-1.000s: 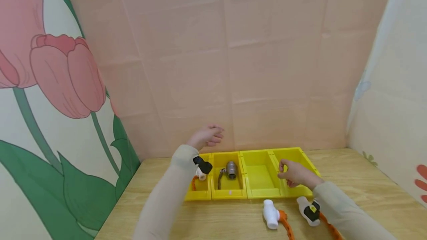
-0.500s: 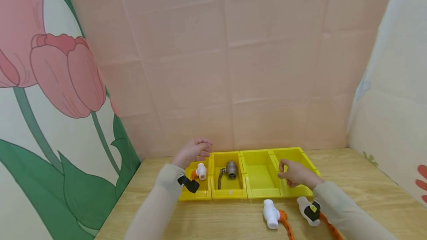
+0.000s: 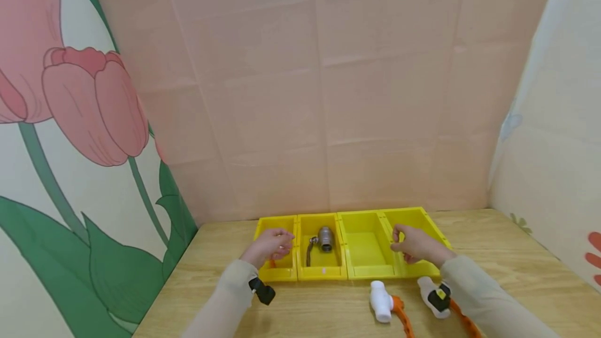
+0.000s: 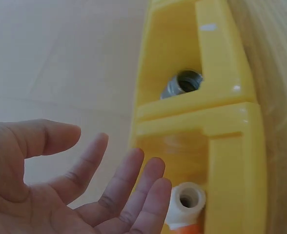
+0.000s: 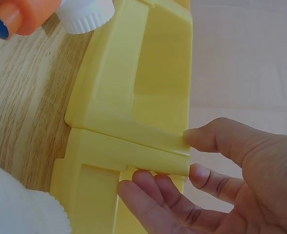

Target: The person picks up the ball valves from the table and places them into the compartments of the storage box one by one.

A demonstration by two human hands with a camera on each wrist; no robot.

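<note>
My left hand [image 3: 268,246] hovers over the leftmost yellow bin [image 3: 277,277], fingers spread and loosely bent, holding nothing. In the left wrist view a white plastic ball valve [image 4: 186,201] with an orange handle lies in that bin, below the fingertips; the head view mostly hides it. The adjoining bin [image 3: 324,274] contains a metal ball valve [image 3: 326,239]. My right hand [image 3: 418,245] is at the two rightmost bins. Its thumb and index finger pinch the adjoining bin walls [image 5: 148,155] between them.
Two more white ball valves with orange handles lie on the wooden table before the bins: one valve [image 3: 381,302] in plain sight, the other valve [image 3: 433,299] partly behind the right wrist camera. A pink-covered wall [image 3: 324,119] stands close behind the bins.
My left hand has moved left and down, from above the second bin to low over the leftmost bin, now covering the white valve there. The right hand has stayed still.
</note>
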